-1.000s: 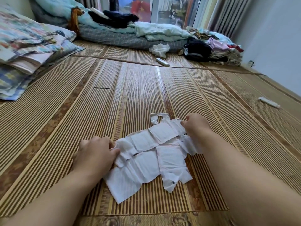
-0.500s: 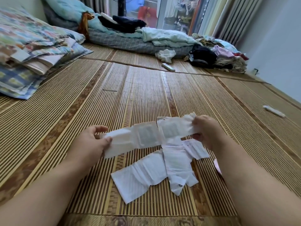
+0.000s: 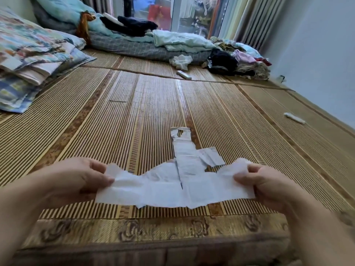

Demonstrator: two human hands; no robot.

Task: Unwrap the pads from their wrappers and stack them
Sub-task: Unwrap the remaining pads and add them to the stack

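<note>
Left hand (image 3: 76,181) and right hand (image 3: 269,187) each pinch an end of the white sheet (image 3: 169,189) — pull harder and it likely rips at the middle slit.

A striped bamboo mat (image 3: 134,112) covers the floor, its near edge trimmed with a flowered border (image 3: 134,229). On the left, a stack of folded patterned quilts (image 3: 28,54) sits on it. At the far end a grey checked quilt (image 3: 134,48) lies flat, with a teal blanket (image 3: 63,8), dark clothes (image 3: 132,24) and a pale green sheet (image 3: 180,40) heaped on top. Just in front lies a crumpled white cloth (image 3: 180,61), and beside it a slim white object (image 3: 184,75), too small to identify. To the right there's a jumbled pile of clothes (image 3: 240,60) near the curtain (image 3: 247,22) and the plain wall (image 3: 317,54).
</note>
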